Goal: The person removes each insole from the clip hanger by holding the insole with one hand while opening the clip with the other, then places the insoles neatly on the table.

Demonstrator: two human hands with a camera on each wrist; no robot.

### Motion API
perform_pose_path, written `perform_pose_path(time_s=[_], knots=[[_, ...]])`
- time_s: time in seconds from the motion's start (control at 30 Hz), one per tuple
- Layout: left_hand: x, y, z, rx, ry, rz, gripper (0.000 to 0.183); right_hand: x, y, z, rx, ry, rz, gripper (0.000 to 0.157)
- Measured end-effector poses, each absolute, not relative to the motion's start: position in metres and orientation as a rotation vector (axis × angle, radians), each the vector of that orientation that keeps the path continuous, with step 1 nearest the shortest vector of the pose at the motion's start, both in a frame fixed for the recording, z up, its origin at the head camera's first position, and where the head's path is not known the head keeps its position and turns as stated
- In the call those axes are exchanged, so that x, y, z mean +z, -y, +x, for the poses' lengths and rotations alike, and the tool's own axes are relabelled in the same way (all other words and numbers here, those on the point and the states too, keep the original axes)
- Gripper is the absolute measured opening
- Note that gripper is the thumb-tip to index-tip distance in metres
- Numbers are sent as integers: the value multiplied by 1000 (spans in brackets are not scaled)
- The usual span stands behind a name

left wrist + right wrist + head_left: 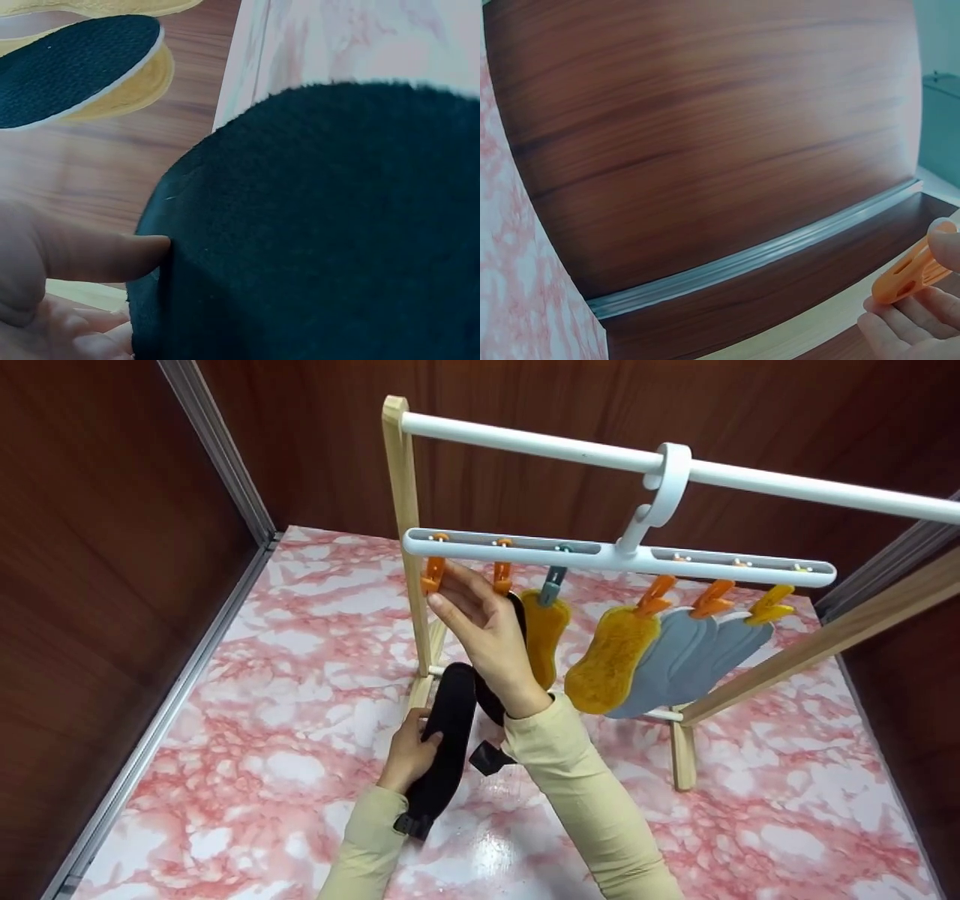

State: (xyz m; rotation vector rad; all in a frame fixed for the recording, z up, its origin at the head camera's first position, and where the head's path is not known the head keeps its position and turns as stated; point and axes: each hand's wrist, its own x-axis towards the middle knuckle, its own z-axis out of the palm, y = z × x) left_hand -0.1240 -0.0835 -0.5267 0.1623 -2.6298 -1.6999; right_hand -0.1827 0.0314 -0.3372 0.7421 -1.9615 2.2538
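My left hand (409, 750) pinches a black insole (448, 720) at its side edge, thumb on the face and fingers behind. In the left wrist view this insole (315, 225) fills much of the picture. Higher up, my right hand (495, 645) grips the orange clothespin (433, 575) at the left end of a white hanger (525, 556). The right wrist view has that clothespin (909, 276) between thumb and fingers. The held insole's top end is below the clothespin. Another black insole (491, 705) hangs partly hidden behind my right hand, by a second orange clothespin (502, 576).
The hanger hooks over a white rail (525, 441) on a wooden rack (405, 495). Yellow insoles (611, 667) and grey insoles (675, 660) hang from other clothespins. Brown panels (112, 547) stand around the pink marbled surface (285, 675).
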Motion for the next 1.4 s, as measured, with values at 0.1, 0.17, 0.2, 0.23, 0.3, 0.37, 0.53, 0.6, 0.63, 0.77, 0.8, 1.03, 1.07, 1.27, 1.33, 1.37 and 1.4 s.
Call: perform_pose_path(time_s=[0.1,0.17,0.2,0.23,0.3,0.37,0.53,0.6,0.63,0.77,0.8,1.03,1.07,1.27,1.33,1.37,1.4], knots=[[-529,83,-123,-1699,2645,180,32,-337,-31,-182,2245,1958,762,42],[-530,83,-122,-1696,2650,183,32,-337,-32,-182,2250,1948,778,43],[-530,83,-122,-1696,2650,180,32,-337,-32,-182,2254,1944,786,43],[-531,83,-122,-1697,2649,177,32,-337,-32,-181,2259,1942,795,43],[-531,83,-121,-1714,2651,185,32,-336,-32,-181,2275,1941,813,44],[-531,83,-119,-1724,2653,188,32,-337,-33,-180,2286,1945,832,44],[-534,82,-115,-1715,2673,183,31,-335,-35,-176,2273,1982,881,44],[-535,81,-114,-1704,2680,169,30,-334,-35,-174,2255,2002,901,45],[-536,81,-114,-1701,2681,163,30,-333,-35,-173,2247,2011,913,46],[-539,80,-114,-1672,2663,129,29,-331,-35,-169,2216,2045,937,48],[-540,80,-114,-1655,2658,117,28,-330,-35,-169,2210,2050,940,48],[-543,78,-114,-1523,2638,73,29,-329,-36,-167,2158,2084,937,47],[-543,77,-113,-1490,2638,67,29,-329,-37,-167,2152,2092,930,47],[-542,73,-110,-1287,2659,52,30,-330,-40,-165,2170,2092,900,46],[-541,72,-109,-1218,2673,48,31,-330,-41,-165,2188,2072,907,45],[-541,72,-108,-1184,2681,50,32,-330,-41,-164,2194,2062,914,45],[-540,71,-108,-1152,2690,53,32,-330,-42,-164,2201,2052,921,44]])
